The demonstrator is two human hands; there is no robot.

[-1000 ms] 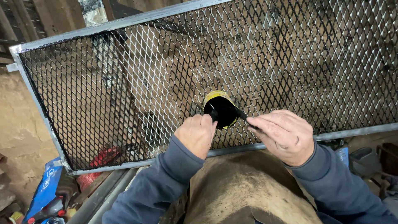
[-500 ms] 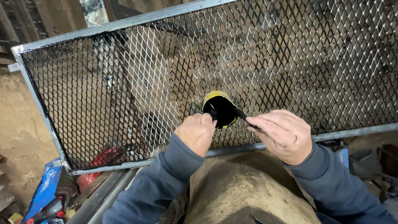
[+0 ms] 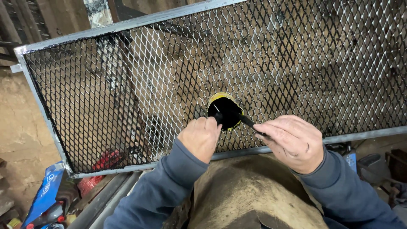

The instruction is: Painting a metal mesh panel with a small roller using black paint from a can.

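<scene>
Paint tin (image 3: 224,111) held against the mesh, brush (image 3: 248,123) dipped in it.

The small round tin, yellow-rimmed and black with wet paint inside, sits just above the lower rail of a metal frame (image 3: 127,26), gripped at its left edge by the left hand (image 3: 200,138), fingers curled shut around it. The right hand (image 3: 292,142) pinches the thin black brush handle, its tip resting inside the tin. Expanded diamond mesh (image 3: 127,97) fills the grey angle-iron frame, glossy black at the left, duller to the right. Both sleeves are blue-grey knit. Beneath lies a dusty earthen floor (image 3: 21,140), with a blue package (image 3: 46,195) and red object (image 3: 104,163) at lower left.
</scene>
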